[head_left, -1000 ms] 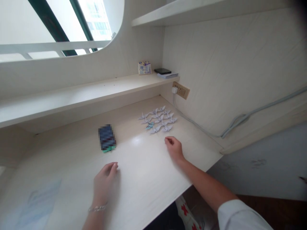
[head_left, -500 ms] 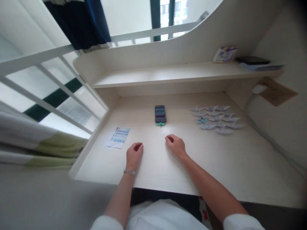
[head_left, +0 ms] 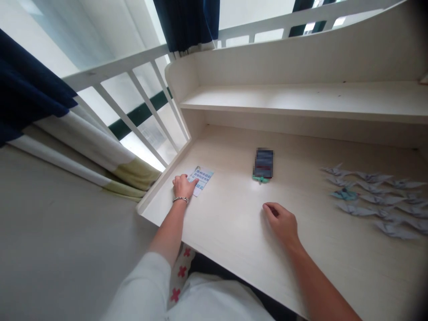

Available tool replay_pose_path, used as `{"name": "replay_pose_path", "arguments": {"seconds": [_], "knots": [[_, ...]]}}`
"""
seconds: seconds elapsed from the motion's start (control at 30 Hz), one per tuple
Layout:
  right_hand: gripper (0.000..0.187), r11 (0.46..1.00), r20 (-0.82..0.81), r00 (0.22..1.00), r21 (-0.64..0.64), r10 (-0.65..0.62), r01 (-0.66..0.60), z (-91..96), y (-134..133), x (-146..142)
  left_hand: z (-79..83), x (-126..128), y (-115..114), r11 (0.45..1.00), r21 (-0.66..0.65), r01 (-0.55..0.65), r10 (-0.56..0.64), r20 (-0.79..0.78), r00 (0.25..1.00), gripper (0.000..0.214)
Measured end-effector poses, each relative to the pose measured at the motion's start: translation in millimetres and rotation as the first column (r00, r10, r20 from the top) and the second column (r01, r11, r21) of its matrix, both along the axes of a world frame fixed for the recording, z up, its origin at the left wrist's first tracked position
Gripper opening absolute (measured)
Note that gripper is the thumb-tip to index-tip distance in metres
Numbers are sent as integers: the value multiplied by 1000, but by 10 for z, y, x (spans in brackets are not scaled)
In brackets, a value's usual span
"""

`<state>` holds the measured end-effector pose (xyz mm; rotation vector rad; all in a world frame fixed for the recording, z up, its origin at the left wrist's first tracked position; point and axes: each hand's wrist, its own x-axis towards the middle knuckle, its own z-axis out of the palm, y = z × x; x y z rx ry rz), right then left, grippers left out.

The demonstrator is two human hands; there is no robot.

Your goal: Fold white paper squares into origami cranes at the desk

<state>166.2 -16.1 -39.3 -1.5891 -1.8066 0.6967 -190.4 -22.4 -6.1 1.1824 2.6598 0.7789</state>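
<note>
My left hand (head_left: 184, 185) reaches over the left side of a printed paper card (head_left: 202, 178) on the desk. Its thumb lies on the card and the other fingers are spread apart from it; the loose white paper beside the card is hidden under this hand. My right hand (head_left: 281, 223) rests on the desk, fingers curled in and thumb against them, with nothing showing in its grasp. Beyond it lies a phone (head_left: 263, 163), its screen blurred out, with a small green piece (head_left: 261, 179) at its near end. Folded paper cranes (head_left: 374, 199), mostly white, stand in rows at the right.
One blue-green paper crane (head_left: 344, 193) is among the white ones. A shelf (head_left: 284, 96) runs along the back of the desk (head_left: 230, 223). White railings (head_left: 127, 120) and a curtain (head_left: 110, 165) border the left side.
My left hand has moved left onto the papers and its fingers have spread. The view has turned left. My right hand stays near the phone, still curled.
</note>
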Motion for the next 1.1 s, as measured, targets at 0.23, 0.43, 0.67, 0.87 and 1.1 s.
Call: {"name": "replay_pose_path", "arguments": {"seconds": [0.23,0.43,0.67,0.87,1.1], "knots": [[25,997,26,999,-72,36,-34,43,-2,28,-50,-91,197,995,-94,-38,40,17,999,54],[28,994,-2,998,-88,68,-68,41,1,49,46,-49,154,1000,-15,-26,28,102,994,22],[28,986,-66,992,-126,105,-112,92,-16,69,114,334,-57,992,120,31,-78,413,908,34],[39,924,-485,873,-307,55,-228,183,-101,-51,42,1207,-267,956,256,144,-290,742,605,43],[38,858,-670,725,-458,-160,-233,149,-99,-31,16,1749,-416,908,293,299,-368,899,237,36]]}}
